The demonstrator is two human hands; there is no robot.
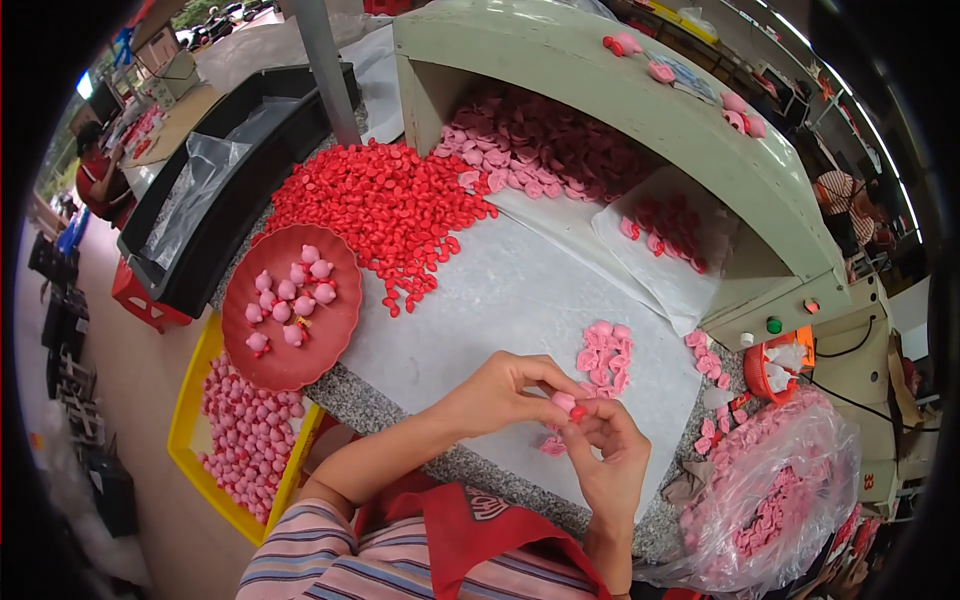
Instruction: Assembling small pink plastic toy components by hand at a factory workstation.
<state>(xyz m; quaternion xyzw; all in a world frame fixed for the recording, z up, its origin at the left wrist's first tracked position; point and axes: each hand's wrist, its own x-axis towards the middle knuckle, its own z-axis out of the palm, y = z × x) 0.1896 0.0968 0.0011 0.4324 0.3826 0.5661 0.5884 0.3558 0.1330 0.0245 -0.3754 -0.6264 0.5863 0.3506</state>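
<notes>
Above the near part of the white sheet (455, 320), my two hands meet over a small pink plastic part (563, 401) with a red piece (578, 413) against it. My left hand (515, 397) pinches the pink part between thumb and fingers. Closed at the red piece are the fingertips of my right hand (612, 452); whether the two pieces are joined I cannot tell. Just beyond my hands lies a cluster of pink shell-like parts (604, 355). A few more pink parts (553, 445) lie under my hands.
Red pieces (380, 205) form a heap at the back left, beside a red plate (345, 335) of pink pieces. A yellow crate (183, 440) holds many more. A pale green machine housing (600, 45) arches over pink parts. A plastic bag (815, 480) sits at right.
</notes>
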